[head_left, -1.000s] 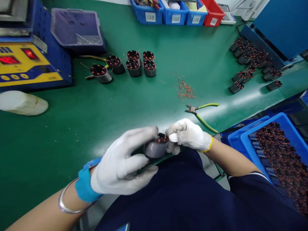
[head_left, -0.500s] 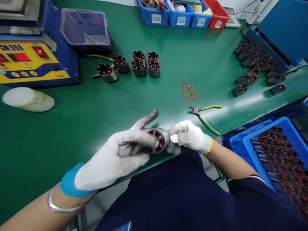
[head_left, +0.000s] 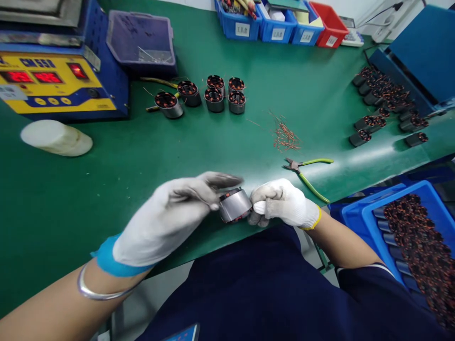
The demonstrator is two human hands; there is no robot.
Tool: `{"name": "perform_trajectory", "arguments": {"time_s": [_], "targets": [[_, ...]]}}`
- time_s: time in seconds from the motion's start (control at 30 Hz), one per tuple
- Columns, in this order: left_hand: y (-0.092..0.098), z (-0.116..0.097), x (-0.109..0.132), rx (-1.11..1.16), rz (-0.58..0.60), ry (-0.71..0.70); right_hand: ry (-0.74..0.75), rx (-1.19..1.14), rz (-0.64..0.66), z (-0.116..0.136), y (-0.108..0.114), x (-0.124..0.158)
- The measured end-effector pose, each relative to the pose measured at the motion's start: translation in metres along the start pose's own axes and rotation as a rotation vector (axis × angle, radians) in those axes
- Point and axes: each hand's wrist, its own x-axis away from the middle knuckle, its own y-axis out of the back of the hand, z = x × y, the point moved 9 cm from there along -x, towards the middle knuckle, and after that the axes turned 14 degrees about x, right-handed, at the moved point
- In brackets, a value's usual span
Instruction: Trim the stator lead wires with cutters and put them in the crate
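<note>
Stator (head_left: 235, 205) held between left hand (head_left: 170, 218) and right hand (head_left: 282, 202)

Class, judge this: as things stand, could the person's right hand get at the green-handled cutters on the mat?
Probably yes. The green-handled cutters lie just beyond the right hand, with only bare green mat between. But that hand is curled against the stator the left hand holds.
</note>
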Motion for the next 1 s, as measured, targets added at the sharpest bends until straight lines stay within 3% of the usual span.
{"name": "perform_trajectory", "arguments": {"time_s": [0.07, 0.17, 0.2, 0.3, 0.37, 0.5, 0.63, 0.77, 0.87, 1.0], "targets": [[0.006, 0.007, -0.001, 0.099, -0.075, 0.014, 0.074, 0.151, -0.022, 0.009, 0.003, 0.000], [0.002, 0.036, 0.001, -0.093, 0.011, 0.243, 0.198, 0.461, -0.059, 0.026, 0.006, 0.000], [0.000, 0.035, 0.001, -0.226, 0.042, 0.200, 0.186, 0.474, -0.066, 0.026, 0.008, -0.001], [-0.013, 0.002, 0.007, -0.677, 0.079, -0.248, 0.050, 0.288, -0.079, 0.015, 0.016, -0.002], [-0.022, -0.003, 0.011, -0.868, 0.092, -0.368, 0.028, 0.254, -0.080, 0.011, 0.019, -0.002], [-0.017, 0.021, -0.003, -1.026, 0.134, -0.181, 0.154, 0.743, -0.109, 0.018, 0.018, -0.004], [-0.015, 0.026, -0.012, -1.231, 0.103, -0.252, 0.263, 1.221, -0.210, 0.027, 0.015, -0.003], [-0.018, 0.035, -0.010, -1.348, 0.079, -0.223, 0.487, 1.453, -0.270, 0.047, 0.008, 0.009], [-0.023, 0.041, -0.009, -1.360, 0.132, -0.157, 0.555, 1.525, -0.303, 0.051, 0.011, 0.012], [-0.013, 0.038, -0.011, -1.166, 0.071, 0.022, 0.770, 1.595, -0.444, 0.062, 0.011, 0.020]]}}
